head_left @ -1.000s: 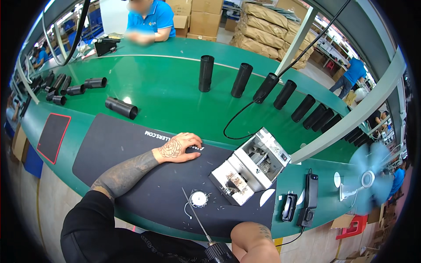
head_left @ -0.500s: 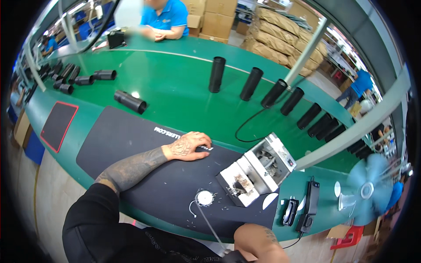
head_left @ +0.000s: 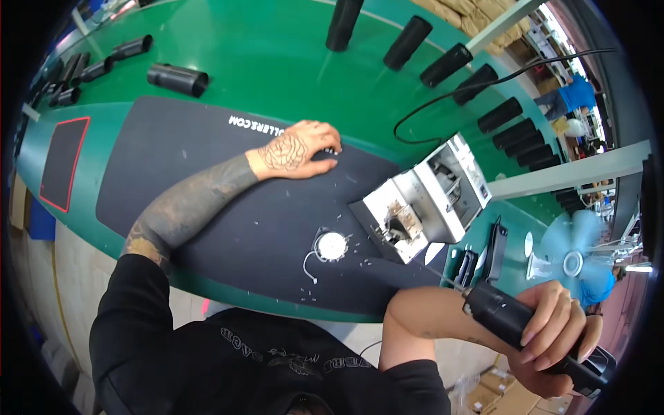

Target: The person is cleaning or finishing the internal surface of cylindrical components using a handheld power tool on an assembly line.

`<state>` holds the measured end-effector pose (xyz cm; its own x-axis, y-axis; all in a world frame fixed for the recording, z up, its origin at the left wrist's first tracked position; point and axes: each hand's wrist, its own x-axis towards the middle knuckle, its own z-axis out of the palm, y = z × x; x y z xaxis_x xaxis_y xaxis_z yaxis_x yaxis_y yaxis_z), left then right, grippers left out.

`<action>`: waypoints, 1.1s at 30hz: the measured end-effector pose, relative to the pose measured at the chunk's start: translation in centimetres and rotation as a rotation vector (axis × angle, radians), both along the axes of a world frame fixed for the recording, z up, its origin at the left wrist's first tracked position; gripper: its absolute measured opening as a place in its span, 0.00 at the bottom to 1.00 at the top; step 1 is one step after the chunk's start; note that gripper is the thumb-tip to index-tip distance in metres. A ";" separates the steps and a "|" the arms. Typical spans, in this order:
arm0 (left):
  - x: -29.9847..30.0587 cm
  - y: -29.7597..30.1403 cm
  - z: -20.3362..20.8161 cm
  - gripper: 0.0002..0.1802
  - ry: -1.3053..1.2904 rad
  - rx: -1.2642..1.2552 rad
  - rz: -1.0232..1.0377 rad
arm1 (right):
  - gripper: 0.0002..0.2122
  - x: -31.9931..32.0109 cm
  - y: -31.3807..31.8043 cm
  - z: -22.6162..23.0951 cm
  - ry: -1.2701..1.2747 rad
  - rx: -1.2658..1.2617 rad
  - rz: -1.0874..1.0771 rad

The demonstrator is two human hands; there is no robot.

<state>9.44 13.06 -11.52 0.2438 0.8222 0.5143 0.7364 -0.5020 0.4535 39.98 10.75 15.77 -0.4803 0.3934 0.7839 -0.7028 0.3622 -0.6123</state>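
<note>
My right hand [head_left: 553,335] is closed around a black electric screwdriver [head_left: 499,315] at the lower right. Its long thin bit points up and left toward a screw feeder [head_left: 448,197], a silver metal box with an open top. My left hand [head_left: 294,153] lies on the dark mat [head_left: 187,149], thumb stretched out and fingers apart from it, slightly bent. Small white marks show at its fingertips; I cannot make out whether these are print or loose pieces. Between the hand and the mat's front edge sits a round part with a white disc [head_left: 333,246] and a short cable, tiny pieces scattered around it.
Black tubes [head_left: 499,114] stand in a row at the back right; others lie at the far left, with one tube [head_left: 177,79] nearer. A red-edged pad [head_left: 66,164] is at left. A fan [head_left: 573,263] spins at right, near a power adapter [head_left: 495,252] and a slanting post [head_left: 570,171].
My view has tilted down. My right hand has come into sight at the lower right, holding the screwdriver, whose bit has swung away from the round part. My left hand stays on the mat.
</note>
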 end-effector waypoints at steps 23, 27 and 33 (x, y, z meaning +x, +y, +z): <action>-1.0 0.2 -2.6 0.12 -0.026 -0.007 -0.023 | 0.17 -4.4 0.0 -3.9 -0.389 0.237 -0.260; -1.3 0.3 -2.6 0.12 -0.016 0.026 -0.022 | 0.17 -5.3 -0.6 -4.2 -0.337 0.159 -0.323; -2.3 0.1 -0.7 0.12 0.004 0.102 -0.010 | 0.18 -6.0 -1.0 -2.7 -0.227 0.087 -0.347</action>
